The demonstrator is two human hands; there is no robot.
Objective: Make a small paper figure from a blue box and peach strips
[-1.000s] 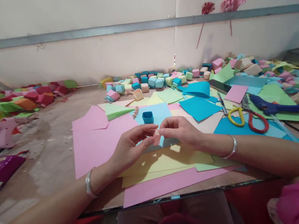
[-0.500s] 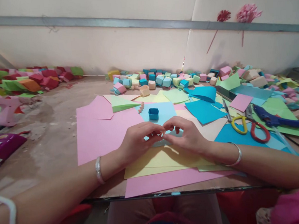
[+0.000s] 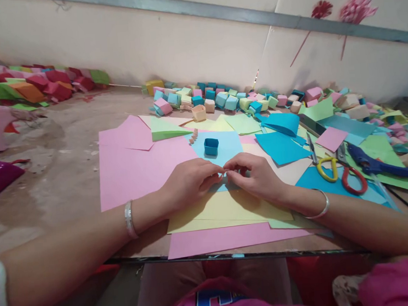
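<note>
Our hands have sunk from mid-air down onto the paper sheets.
Our left hand (image 3: pixel 188 182) and right hand (image 3: pixel 258 178) meet fingertip to fingertip, pinched shut on a small, mostly hidden paper piece (image 3: pixel 235 172). It sits above the yellow sheet (image 3: pixel 225 210), near the blue box (image 3: pixel 211 146).

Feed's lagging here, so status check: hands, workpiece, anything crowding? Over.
Left hand and right hand pinched together on paper piece, mostly hidden. Blue paper box just beyond, apart. Scissors off to right.
</note>
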